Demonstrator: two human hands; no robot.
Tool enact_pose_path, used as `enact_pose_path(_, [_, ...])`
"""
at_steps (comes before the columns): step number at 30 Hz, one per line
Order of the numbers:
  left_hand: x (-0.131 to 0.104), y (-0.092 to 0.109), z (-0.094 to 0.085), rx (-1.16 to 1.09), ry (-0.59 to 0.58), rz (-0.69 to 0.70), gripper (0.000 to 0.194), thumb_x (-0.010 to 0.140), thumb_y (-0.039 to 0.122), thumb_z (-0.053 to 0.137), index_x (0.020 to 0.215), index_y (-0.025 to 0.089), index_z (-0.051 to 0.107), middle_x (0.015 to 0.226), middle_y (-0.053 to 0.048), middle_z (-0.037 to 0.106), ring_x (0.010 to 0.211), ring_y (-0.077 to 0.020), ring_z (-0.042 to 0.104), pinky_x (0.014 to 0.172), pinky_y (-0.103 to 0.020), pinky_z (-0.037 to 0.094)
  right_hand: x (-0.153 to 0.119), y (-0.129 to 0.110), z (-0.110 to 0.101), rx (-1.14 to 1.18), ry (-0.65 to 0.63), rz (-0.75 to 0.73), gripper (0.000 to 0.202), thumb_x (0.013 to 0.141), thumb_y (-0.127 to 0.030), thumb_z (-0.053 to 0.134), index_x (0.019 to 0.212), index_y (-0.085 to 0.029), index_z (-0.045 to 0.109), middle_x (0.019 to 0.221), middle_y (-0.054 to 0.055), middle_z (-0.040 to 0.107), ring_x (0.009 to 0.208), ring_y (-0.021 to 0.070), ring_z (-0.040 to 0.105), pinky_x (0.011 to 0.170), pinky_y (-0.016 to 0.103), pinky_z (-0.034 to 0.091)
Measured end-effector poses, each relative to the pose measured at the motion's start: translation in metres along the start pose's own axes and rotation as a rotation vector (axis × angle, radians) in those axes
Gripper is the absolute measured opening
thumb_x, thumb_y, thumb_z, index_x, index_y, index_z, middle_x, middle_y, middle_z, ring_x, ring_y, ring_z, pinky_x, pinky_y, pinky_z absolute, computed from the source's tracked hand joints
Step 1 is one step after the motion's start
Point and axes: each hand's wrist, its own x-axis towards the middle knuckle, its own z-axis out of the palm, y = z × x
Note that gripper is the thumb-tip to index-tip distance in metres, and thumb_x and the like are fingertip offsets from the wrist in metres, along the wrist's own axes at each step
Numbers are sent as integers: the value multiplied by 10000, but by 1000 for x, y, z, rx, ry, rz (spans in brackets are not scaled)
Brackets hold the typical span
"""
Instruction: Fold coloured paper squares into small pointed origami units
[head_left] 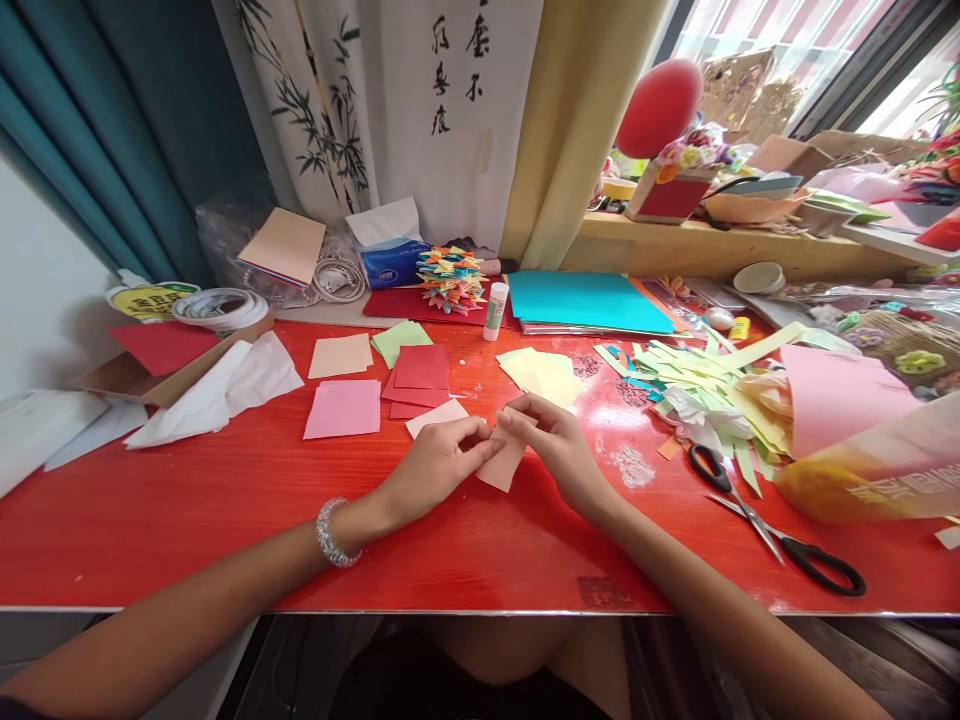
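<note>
Between both hands, above the near middle of the glossy red worktop (247, 500), is a strip of peach paper (504, 466). Its long axis runs away from the person and leans to the right, with the broad free end pointing back toward the near edge. Just beyond the left hand (439, 462) lies a pale pink sheet (433, 416), partly hidden by it. Farther out sit squares in pink (343, 409), beige (340, 356), green (401, 342) and red (422, 367), with pale yellow sheets (541, 376) beyond the right hand (564, 455).

Behind them stand a glue stick (494, 312) and a multicoloured folded-paper ball (451, 280), beside a stack of turquoise sheets (589, 303). Paper offcuts (705, 375) heap up at the right, and two pairs of scissors (750, 512) cross nearer the person. Curtains (420, 120) hang at the back; a cluttered windowsill (600, 235) is at the far right.

The left forearm reaches in from the lower left, a beaded bracelet (335, 535) at its wrist; thumb and forefinger pinch the strip's left side. The right forearm slants in from the lower right, its hand's fingers curled and closed on the strip's far end.
</note>
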Motion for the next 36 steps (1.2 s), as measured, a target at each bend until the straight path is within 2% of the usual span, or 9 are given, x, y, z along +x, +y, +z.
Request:
enact_pose_path(4, [0,1,1,8,5,4,340,877,464,489,754,157,571,723,10,529,687,-122,450,620,-252,347,-1,-2,1,-14,-16,-15,222,818,-371,632,740,-168,587,721,-7,543,682,121,469,608,245,366])
enact_pose_path(8, [2,1,2,-49,-15,-22,322,863,467,505,793,161,576,747,6,532,704,-127,468,624,-250,354,-2,-3,-1,11,15,-1,202,812,-340,636,723,-165,591,709,-7,535,674,119,458,606,246,362])
enact_pose_path(15, [1,7,-2,-136,-90,-13,241,849,389,546,761,165,562,758,9,535,749,-129,475,682,-251,361,-2,-4,-1,122,20,66,209,790,-340,667,700,-168,590,704,-10,521,674,115,443,611,244,348])
enact_pose_path(22, [1,3,-2,-105,-47,-61,286,849,417,543,719,162,531,709,20,485,683,-116,420,617,-251,316,-2,-1,-1,103,27,54,223,788,-360,676,697,-170,606,710,-7,538,685,119,454,636,251,353])
enact_pose_path(27, [2,5,-6,-35,-57,-65,376,862,479,504,655,166,479,649,27,426,632,-113,385,577,-258,281,0,-2,-3,111,83,36,201,777,-357,695,707,-179,632,719,-5,560,703,127,475,646,256,364])
enact_pose_path(32, [2,9,-7,47,-51,-25,342,899,456,445,724,172,521,714,14,484,680,-128,424,607,-264,306,1,-4,-4,121,109,26,187,769,-347,702,699,-183,646,702,-7,569,688,124,478,631,249,373])
enact_pose_path(36, [3,6,-8,207,-40,-14,319,924,413,394,714,187,473,697,13,490,661,-138,432,605,-271,303,1,-4,-3,101,117,23,197,762,-360,705,698,-181,656,685,-4,571,666,125,481,610,252,380])
